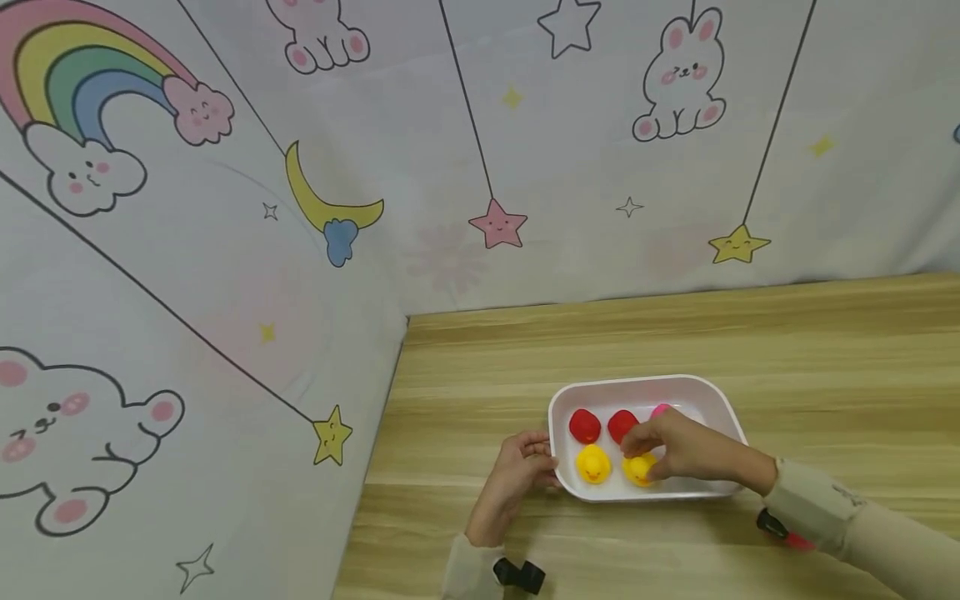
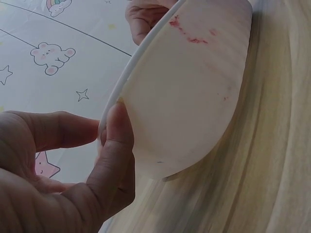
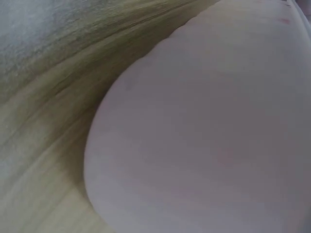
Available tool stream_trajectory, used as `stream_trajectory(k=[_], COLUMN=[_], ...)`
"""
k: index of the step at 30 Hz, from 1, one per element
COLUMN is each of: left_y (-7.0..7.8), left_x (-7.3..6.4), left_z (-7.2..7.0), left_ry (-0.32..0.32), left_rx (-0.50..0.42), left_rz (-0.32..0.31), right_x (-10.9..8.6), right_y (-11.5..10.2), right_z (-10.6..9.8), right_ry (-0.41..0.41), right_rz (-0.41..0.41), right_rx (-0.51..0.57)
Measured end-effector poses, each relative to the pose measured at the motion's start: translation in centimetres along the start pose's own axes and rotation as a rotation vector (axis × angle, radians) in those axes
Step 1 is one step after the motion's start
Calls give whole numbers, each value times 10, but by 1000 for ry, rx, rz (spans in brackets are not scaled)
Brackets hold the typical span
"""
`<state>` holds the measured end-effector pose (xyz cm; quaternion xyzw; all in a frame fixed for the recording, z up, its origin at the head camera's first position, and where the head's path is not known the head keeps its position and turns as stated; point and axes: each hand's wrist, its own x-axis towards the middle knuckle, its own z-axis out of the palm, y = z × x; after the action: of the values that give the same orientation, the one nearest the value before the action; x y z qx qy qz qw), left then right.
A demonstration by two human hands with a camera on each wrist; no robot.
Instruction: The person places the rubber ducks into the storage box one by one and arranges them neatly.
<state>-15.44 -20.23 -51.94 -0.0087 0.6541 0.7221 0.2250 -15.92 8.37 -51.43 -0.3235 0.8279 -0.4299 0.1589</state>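
Note:
A white rectangular tray (image 1: 701, 407) stands on the table. My left hand (image 1: 516, 468) is at its left end, and the left wrist view shows thumb and finger pinching the tray rim (image 2: 114, 94). Over the tray's middle, my right hand (image 1: 690, 450) has thumb and fingers around a yellow toy duck (image 1: 637, 472), partly covering it. Another yellow duck (image 1: 592, 464) sits to its left. Behind them are two rounded red toys (image 1: 585, 426), and a pink piece (image 1: 660, 410) peeks out past the right hand. Only the tray's outer wall (image 3: 194, 126) fills the right wrist view.
The tabletop (image 1: 480, 358) is wood-grained. A white cloth with cartoon prints (image 1: 585, 275) hangs behind it and along the left side. Dark wrist devices (image 1: 520, 575) sit at both sleeves. Red smudges (image 2: 194, 40) mark the tray's outside.

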Motion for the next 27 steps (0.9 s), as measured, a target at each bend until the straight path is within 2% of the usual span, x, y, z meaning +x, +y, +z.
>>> stream_trajectory(k=[4, 9, 14, 17, 22, 27], left_y=[0, 2, 2, 0, -2, -2], left_x=[0, -1, -1, 0, 2, 3], left_z=[3, 4, 3, 3, 6, 9], left_ry=[-1, 9, 11, 9, 10, 17], left_rx=[6, 19, 10, -3, -9, -16], left_rz=[3, 4, 12, 17, 23, 18], right_x=[-6, -23, -53, -73, -105, -134], right_y=[3, 0, -4, -4, 1, 13], right_z=[-2, -12, -27, -33, -35, -33], right_ry=[24, 99, 193, 258, 352, 404], right_rz=[-30, -56, 19, 51, 37, 25], right_rx=[-15, -4, -11, 27, 119, 183])
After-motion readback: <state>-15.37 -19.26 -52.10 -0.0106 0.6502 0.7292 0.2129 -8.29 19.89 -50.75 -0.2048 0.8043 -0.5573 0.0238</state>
